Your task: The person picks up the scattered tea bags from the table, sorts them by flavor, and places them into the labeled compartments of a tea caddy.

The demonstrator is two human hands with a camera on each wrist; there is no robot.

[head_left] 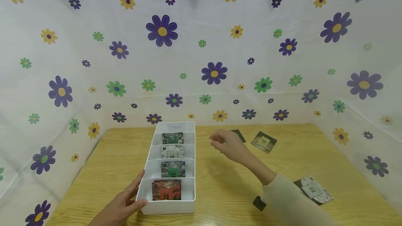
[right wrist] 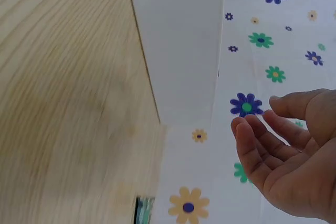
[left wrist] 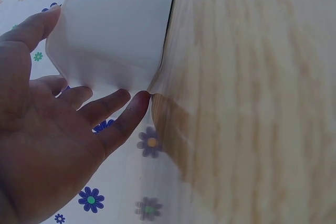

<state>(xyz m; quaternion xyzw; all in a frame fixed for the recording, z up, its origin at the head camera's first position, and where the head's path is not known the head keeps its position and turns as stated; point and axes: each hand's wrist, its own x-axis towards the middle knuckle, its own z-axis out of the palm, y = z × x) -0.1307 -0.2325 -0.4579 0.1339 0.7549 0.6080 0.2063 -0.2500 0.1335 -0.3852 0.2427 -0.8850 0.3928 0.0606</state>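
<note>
A white divided box point(head_left: 167, 207) stands on the table, its compartments stepped one behind another. In the front one is a red packet point(head_left: 166, 190); behind it come a green packet point(head_left: 173, 169), a white packet point(head_left: 172, 151) and a dark green packet point(head_left: 172, 138). My left hand point(head_left: 124, 198) rests against the box's near left corner, thumb at the front and fingers extended along the side; the left wrist view shows the fingertips at the wall. My right hand point(head_left: 230, 145) hovers right of the box, fingers loosely bent, holding nothing.
Behind my right hand lies a dark packet point(head_left: 238, 135), with a green packet point(head_left: 263, 142) further right. A white packet point(head_left: 312, 190) overlaps a dark one at the near right. A small black piece point(head_left: 259, 203) shows beside my right sleeve. Flower-patterned cloth point(head_left: 188, 55) surrounds the table.
</note>
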